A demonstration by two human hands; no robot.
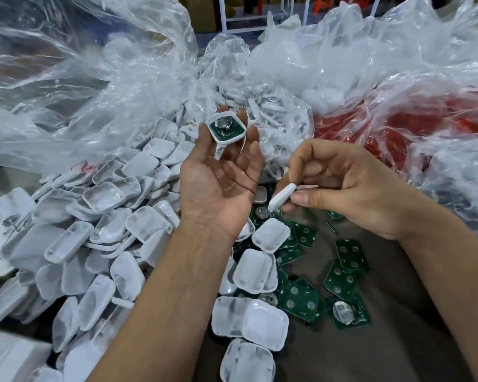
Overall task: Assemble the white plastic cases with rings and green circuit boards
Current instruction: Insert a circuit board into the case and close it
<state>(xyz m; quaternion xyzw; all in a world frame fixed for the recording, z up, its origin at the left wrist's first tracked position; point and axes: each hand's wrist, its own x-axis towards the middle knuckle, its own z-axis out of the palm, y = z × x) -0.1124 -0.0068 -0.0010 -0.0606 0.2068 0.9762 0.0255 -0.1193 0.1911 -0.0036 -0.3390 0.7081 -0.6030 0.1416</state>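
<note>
The left hand, palm up, holds by its fingertips a white case with a green circuit board seated inside. The right hand pinches a white cover piece edge-on. Beneath them loose circuit boards and more white cases are heaped across the counter (the cases spreading to its left edge). No print is legible; a red scrawl marks a clear plastic bag at left. Crumpled bags, one showing red parts, crowd the far edge.
</note>
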